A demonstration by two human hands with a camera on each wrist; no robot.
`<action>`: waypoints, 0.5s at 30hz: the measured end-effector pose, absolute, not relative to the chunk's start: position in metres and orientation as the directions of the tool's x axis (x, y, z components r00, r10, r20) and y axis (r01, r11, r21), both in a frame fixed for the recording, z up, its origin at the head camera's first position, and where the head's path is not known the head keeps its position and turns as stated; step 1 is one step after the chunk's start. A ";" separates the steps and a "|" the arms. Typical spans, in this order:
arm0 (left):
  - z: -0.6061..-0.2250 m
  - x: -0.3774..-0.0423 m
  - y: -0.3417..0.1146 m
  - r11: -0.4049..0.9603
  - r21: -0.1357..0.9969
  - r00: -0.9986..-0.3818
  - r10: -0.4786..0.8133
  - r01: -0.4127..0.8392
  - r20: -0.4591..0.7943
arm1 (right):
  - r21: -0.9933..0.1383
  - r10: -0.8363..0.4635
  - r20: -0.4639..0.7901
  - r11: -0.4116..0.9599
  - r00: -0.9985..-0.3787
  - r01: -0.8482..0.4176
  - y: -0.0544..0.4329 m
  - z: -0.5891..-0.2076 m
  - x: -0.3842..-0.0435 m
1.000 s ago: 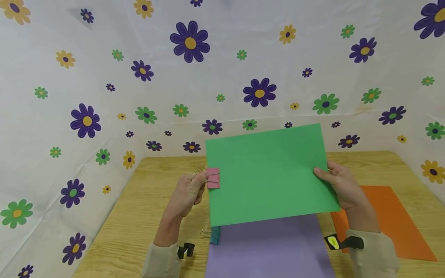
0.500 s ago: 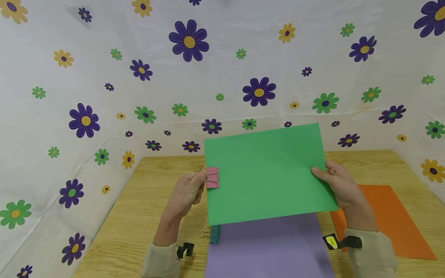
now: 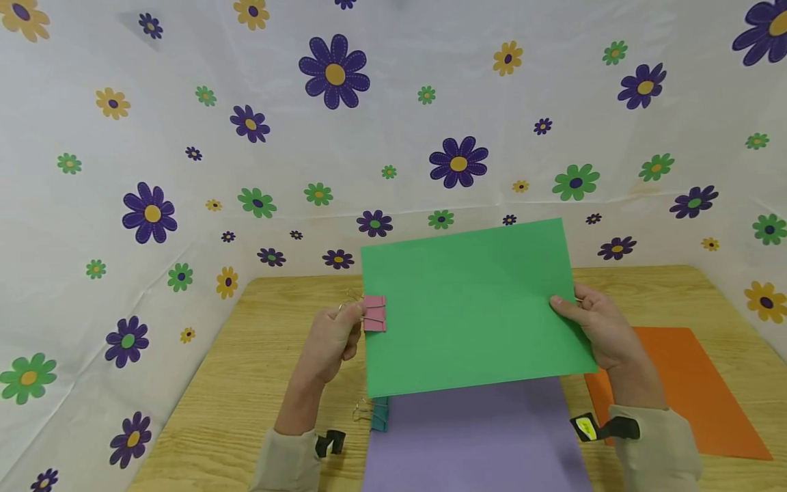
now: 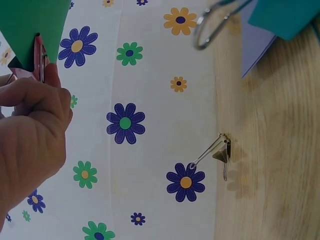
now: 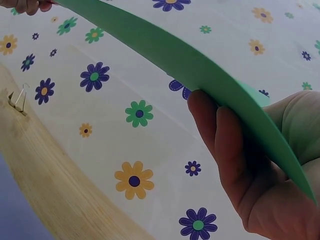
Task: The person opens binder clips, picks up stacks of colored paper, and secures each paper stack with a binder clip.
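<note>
My left hand (image 3: 330, 342) pinches a pink binder clip (image 3: 375, 313), which sits on the left edge of a green paper sheet (image 3: 467, 307). At the sheet's right edge, my right hand (image 3: 599, 324) grips it, thumb in front and fingers behind, as the right wrist view shows. The green sheet is held up off the table and tilted, its upper surface facing me. Below it lies a purple sheet (image 3: 479, 444) with a teal binder clip (image 3: 380, 414) on its left edge; the green sheet hides its far part.
An orange sheet (image 3: 701, 396) lies on the wooden table (image 3: 227, 389) at the right, partly behind my right forearm. A gold-coloured binder clip (image 4: 223, 150) stands on the table near the back. Flower-patterned white cloth (image 3: 393, 123) surrounds the table's back and sides.
Almost nothing differs. Both hands keep their hold on the clip and the green sheet, which has shifted very slightly left.
</note>
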State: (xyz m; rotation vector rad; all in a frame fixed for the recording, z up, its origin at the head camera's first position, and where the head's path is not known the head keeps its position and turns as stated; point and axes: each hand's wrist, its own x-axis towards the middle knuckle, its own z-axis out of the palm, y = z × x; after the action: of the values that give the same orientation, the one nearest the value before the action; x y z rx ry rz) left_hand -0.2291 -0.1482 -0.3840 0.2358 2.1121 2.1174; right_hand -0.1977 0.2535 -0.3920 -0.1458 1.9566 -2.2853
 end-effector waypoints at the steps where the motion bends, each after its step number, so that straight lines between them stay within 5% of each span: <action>1: -0.384 -0.229 -0.148 -0.010 1.000 -0.979 0.205 0.004 0.006 | -0.989 -0.161 -0.009 -0.145 -0.987 0.033 0.253 -0.392 -0.198; 15: -0.382 -0.230 -0.145 0.027 1.000 -0.987 0.162 -0.017 -0.021 | -0.994 -0.162 -0.017 -0.100 -0.987 0.033 0.255 -0.393 -0.199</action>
State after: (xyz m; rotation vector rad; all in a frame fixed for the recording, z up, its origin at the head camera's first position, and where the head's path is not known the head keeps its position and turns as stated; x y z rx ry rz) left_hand -0.2300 -0.1450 -0.3819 0.1543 2.1546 2.1003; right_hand -0.1987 0.2547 -0.3933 -0.1458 2.0137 -2.2319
